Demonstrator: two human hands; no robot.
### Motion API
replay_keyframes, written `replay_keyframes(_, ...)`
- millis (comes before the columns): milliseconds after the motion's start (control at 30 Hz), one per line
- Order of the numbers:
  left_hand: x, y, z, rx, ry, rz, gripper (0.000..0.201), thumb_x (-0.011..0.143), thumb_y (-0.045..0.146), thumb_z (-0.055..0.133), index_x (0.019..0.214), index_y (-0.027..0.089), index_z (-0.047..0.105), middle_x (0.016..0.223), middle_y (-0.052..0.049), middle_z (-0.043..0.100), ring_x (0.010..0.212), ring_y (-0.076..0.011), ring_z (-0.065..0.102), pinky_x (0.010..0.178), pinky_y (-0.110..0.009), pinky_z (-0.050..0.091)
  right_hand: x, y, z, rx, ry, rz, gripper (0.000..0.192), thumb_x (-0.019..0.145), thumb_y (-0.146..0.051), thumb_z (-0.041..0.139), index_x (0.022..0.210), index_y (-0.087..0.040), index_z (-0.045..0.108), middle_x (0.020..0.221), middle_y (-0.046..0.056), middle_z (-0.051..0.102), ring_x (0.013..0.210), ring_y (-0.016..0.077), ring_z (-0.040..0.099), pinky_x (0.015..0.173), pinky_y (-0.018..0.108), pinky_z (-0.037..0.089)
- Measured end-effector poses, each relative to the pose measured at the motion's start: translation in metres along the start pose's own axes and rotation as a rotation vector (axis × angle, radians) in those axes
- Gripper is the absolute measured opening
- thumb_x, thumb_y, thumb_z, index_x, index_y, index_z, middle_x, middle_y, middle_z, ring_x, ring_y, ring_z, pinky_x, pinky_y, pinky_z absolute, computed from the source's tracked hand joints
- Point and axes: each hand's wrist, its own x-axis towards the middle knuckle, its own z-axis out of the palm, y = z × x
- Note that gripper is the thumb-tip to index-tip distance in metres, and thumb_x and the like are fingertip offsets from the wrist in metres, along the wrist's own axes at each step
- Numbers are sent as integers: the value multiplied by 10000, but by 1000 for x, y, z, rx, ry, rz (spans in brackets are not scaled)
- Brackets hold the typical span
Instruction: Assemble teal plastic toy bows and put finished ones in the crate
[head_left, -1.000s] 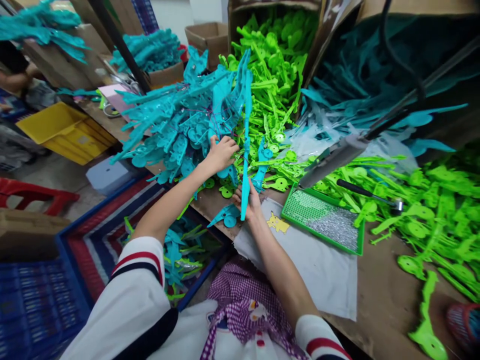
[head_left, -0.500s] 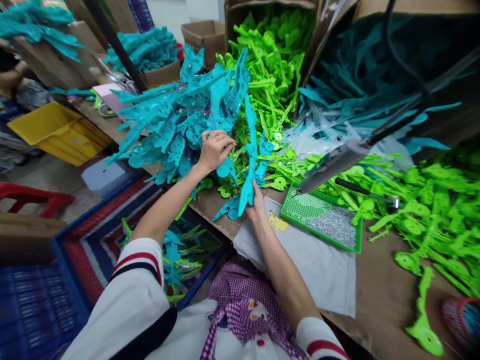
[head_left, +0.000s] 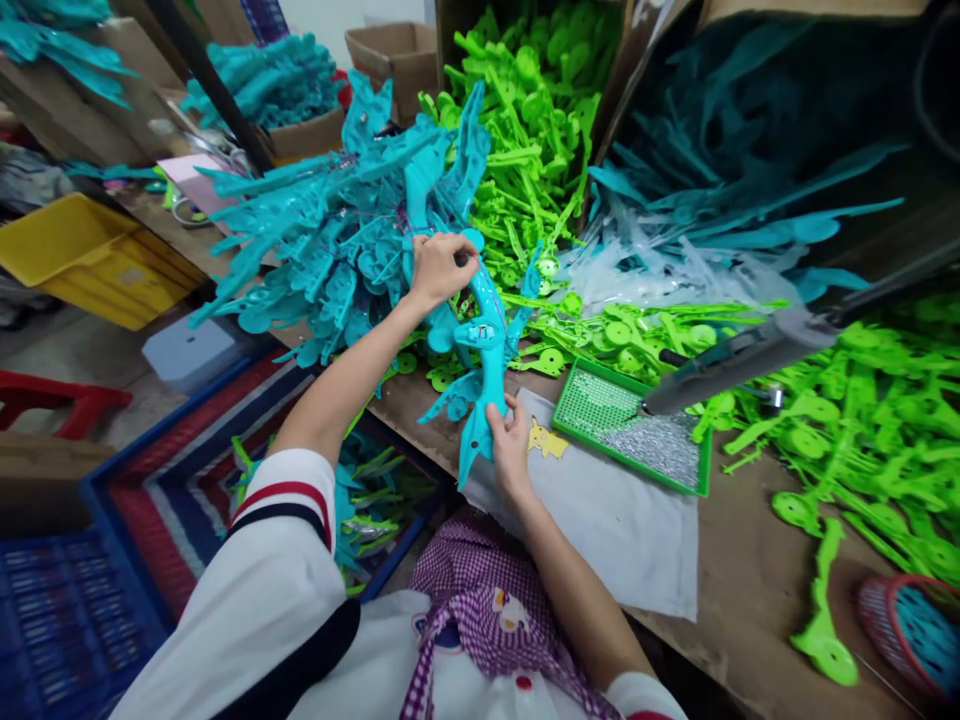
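Observation:
Between my hands is a long turquoise plastic piece [head_left: 489, 365], with a rounded upper end and a forked, tail-like lower end. My left hand [head_left: 442, 270] pinches it near the top, thumb and forefinger curled together. Lower down, my right hand [head_left: 511, 445] grips it just above the fork. Beside my left hand lies a large heap of similar turquoise pieces [head_left: 322, 230], with thin purplish strands among them. More turquoise parts [head_left: 459, 398] rest on the table just behind the held piece.
A green tray [head_left: 703, 470] of small silvery bits sits on a white cloth [head_left: 637, 560]. Above it hangs a grey powered driver [head_left: 739, 360]. Lime-green plastic parts [head_left: 840, 450] cover the right side. A blue crate [head_left: 112, 520] and yellow bin [head_left: 90, 265] stand left.
My left hand has closed on the upper end of the turquoise piece. The piece has turned to show another face, and its forked end has come lower with my right hand.

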Motion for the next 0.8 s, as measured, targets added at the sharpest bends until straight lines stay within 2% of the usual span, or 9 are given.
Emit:
replay_keyframes(67, -5, 11, -1, 11, -67, 71, 166, 849, 234, 569, 926, 239, 716, 902, -69, 735, 978, -288, 623, 991, -551, 321, -9, 9, 1, -72, 37, -51, 493, 780, -512, 705, 1152, -234, 540, 745, -50, 628, 578, 104, 540, 535, 227, 448)
replay_keyframes(167, -12, 33, 0, 23, -284, 311, 206, 798, 174, 573, 902, 242, 737, 911, -77, 736, 1015, -311, 625, 1016, -579, 280, -15, 18, 8, -226, 74, -111, 478, 834, -511, 651, 1203, -233, 529, 698, -67, 576, 577, 106, 502, 550, 223, 400)
replay_keyframes(233, -15, 47, 3, 39, -392, 415, 239, 763, 133, 553, 852, 241, 747, 894, -73, 740, 994, -304, 637, 1015, -576, 279, -15, 20, 12, -319, 86, -134, 467, 857, -508, 627, 1222, -236, 525, 665, -78, 541, 560, 111, 471, 546, 227, 360)
replay_keyframes(333, -13, 58, 8, 86, -458, 484, 256, 740, 140, 554, 862, 243, 754, 842, -57, 742, 918, -274, 652, 998, -547, 301, -11, 17, 17, -385, 123, -162, 451, 847, -507, 642, 1195, -239, 538, 625, -88, 484, 536, 122, 433, 537, 237, 304)
replay_keyframes(467, -11, 61, 9, 106, -527, 592, 169, 735, 216, 598, 811, 249, 746, 750, -30, 731, 826, -236, 647, 960, -489, 346, -5, 8, 20, -399, 156, -171, 462, 811, -514, 680, 1170, -254, 551, 588, -93, 411, 538, 140, 416, 543, 242, 268)
replay_keyframes(667, -15, 60, 5, -27, -522, 576, 117, 700, 197, 623, 727, 236, 730, 709, -12, 718, 778, -224, 651, 934, -488, 340, -1, 1, 25, -354, 147, -157, 425, 784, -487, 702, 1112, -269, 543, 636, -77, 437, 575, 144, 439, 562, 227, 280)
replay_keyframes(733, -14, 61, 6, -45, -512, 534, 113, 697, 196, 623, 723, 223, 730, 701, -7, 711, 770, -226, 653, 931, -495, 333, -1, 0, 26, -295, 134, -149, 422, 768, -477, 719, 1093, -278, 535, 637, -79, 433, 564, 143, 419, 551, 227, 264)
replay_keyframes(800, -11, 65, 8, -61, -454, 447, 112, 708, 209, 621, 733, 208, 731, 695, -4, 702, 769, -228, 652, 934, -505, 327, -1, -1, 27, -276, 119, -147, 415, 765, -471, 728, 1083, -283, 540, 618, -81, 427, 548, 145, 403, 545, 235, 254)
